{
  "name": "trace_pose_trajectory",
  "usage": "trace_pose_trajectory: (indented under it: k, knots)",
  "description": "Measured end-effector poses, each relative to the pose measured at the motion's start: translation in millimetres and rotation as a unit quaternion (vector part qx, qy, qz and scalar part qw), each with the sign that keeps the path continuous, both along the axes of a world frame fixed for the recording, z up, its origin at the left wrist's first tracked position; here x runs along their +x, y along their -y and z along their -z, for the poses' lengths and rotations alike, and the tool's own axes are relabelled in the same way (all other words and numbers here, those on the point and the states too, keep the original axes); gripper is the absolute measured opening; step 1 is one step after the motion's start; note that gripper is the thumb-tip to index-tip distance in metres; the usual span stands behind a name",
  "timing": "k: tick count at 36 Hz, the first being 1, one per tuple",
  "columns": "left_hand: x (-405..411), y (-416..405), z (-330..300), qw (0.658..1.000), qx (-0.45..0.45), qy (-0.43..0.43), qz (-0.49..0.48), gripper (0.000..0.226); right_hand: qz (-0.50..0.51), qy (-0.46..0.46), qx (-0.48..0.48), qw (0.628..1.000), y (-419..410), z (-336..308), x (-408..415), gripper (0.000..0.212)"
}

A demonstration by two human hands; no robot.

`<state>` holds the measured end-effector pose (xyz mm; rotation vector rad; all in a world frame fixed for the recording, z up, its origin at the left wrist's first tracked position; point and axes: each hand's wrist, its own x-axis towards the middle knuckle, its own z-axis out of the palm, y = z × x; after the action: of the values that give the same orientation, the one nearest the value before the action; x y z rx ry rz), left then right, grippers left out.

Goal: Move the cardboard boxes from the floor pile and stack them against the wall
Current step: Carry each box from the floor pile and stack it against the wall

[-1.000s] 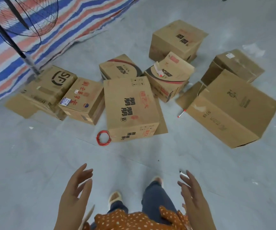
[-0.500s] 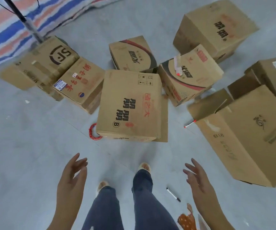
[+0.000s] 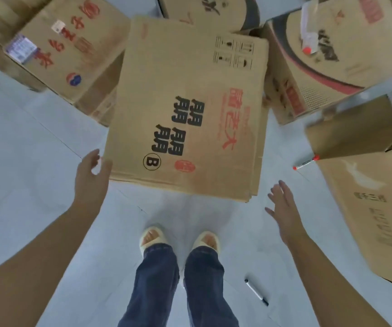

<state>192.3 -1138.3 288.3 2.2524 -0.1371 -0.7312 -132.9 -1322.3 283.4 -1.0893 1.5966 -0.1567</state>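
A tall brown box with black characters and a circled B (image 3: 190,109) stands on the grey floor right in front of my feet. My left hand (image 3: 91,175) is open at the box's near left corner, fingertips close to its edge or just touching it. My right hand (image 3: 282,204) is open with spread fingers, a short way off the box's near right corner and holding nothing. Around it lie other cardboard boxes: one with red writing (image 3: 65,48) to the left, one with a dark curved band (image 3: 327,55) to the right.
A large box (image 3: 379,208) lies on its side at the far right, a smaller brown one (image 3: 355,131) behind it. A red-capped marker (image 3: 305,163) and a black pen (image 3: 256,292) lie on the floor. My slippered feet (image 3: 181,239) stand below the box.
I have stepped closer and bent over the pile. Both hands have reached forward and apart toward the sides of the B box; the left one has arrived at its corner.
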Motion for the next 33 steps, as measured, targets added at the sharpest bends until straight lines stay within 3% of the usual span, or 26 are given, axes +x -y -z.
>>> trace_pose_trajectory:
  k: [5, 9, 12, 16, 17, 19, 21, 33]
  knots:
    - [18.5, 1.8, 80.2, 0.980, -0.025, -0.146, -0.135, 0.040, -0.020, 0.032, 0.043, 0.998, -4.2, 74.5, 20.6, 0.055]
    - [27.0, -9.3, 100.3, 0.963, -0.076, -0.199, -0.164, 0.037, 0.069, 0.076, 0.099, 0.990, -14.3, 96.2, 31.6, 0.062]
    - [30.6, -11.0, 99.4, 0.953, -0.096, -0.225, -0.180, 0.035, 0.101, 0.107, 0.101, 0.984, -21.6, 94.7, 36.5, 0.053]
    - [29.0, -5.2, 79.8, 0.957, -0.107, -0.218, -0.160, 0.034, 0.115, 0.093, 0.074, 0.986, -16.9, 75.1, 41.1, 0.086]
    - [27.9, -3.0, 72.2, 0.958, -0.113, -0.214, -0.153, 0.032, 0.117, 0.085, 0.062, 0.988, -12.4, 67.3, 42.5, 0.082]
    - [25.7, 1.1, 55.4, 0.959, -0.129, -0.208, -0.144, 0.029, 0.135, 0.078, 0.034, 0.987, -1.9, 50.1, 43.5, 0.051]
    - [22.6, 6.6, 36.1, 0.958, -0.144, -0.203, -0.141, 0.032, 0.144, 0.070, 0.009, 0.987, 10.4, 32.6, 42.2, 0.040]
    - [-6.6, 15.0, -112.0, 0.951, -0.167, -0.207, -0.158, 0.034, 0.185, 0.021, -0.051, 0.981, 14.1, -122.1, 20.2, 0.037]
